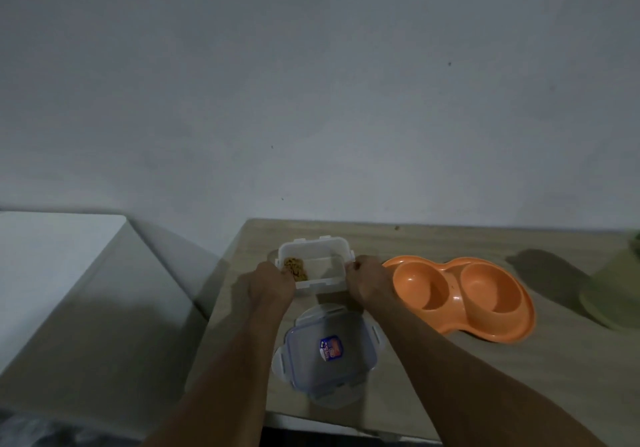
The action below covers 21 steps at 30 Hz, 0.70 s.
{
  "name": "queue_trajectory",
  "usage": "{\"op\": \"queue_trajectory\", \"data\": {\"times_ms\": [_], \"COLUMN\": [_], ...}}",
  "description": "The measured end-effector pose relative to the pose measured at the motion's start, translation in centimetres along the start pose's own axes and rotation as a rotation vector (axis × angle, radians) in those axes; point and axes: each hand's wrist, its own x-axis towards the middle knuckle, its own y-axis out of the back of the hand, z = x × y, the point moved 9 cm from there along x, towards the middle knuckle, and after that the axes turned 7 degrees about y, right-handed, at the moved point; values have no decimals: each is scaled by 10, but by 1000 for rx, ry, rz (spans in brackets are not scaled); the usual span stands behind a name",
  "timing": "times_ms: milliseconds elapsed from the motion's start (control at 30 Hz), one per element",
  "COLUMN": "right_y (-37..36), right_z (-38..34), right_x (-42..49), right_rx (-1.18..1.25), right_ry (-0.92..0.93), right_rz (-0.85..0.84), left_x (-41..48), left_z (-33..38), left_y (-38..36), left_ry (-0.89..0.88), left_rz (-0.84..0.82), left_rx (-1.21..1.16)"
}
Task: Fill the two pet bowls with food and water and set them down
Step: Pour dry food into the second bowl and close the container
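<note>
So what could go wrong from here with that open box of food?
The left hand and right hand hold the open food container; tilting it early could spill kibble before the orange double bowl. The lid lies near the table front edge, between the forearms, so an arm might knock it off.

One container [311, 246]; one lid [325, 370]; one orange double bowl [447, 285]; one green object [613, 294]

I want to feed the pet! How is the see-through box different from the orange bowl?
The see-through box is squarish and clear; the orange bowl is rounded, with two hollows. The box holds brown food; the bowl looks empty. The left hand and right hand hold the box, not the bowl. Both sit on the table.
</note>
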Motion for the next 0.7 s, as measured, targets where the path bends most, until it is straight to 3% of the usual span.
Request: {"op": "queue_trajectory", "data": {"times_ms": [200, 333, 500, 700], "right_y": [36, 85, 128, 170], "right_z": [-2, 12, 49, 91], "right_x": [-7, -18, -31, -46], "right_rx": [226, 512, 892, 1085], "right_ry": [-1, -60, -189, -169], "right_rz": [110, 174, 106, 63], "left_x": [-18, -33, -66, -104], "left_z": [31, 69, 115, 140], "left_y": [11, 3, -25, -72], "left_ry": [-56, -98, -157, -166], "left_rz": [-3, -44, -135, -233], "left_rx": [-82, -224, -326, -460]}}
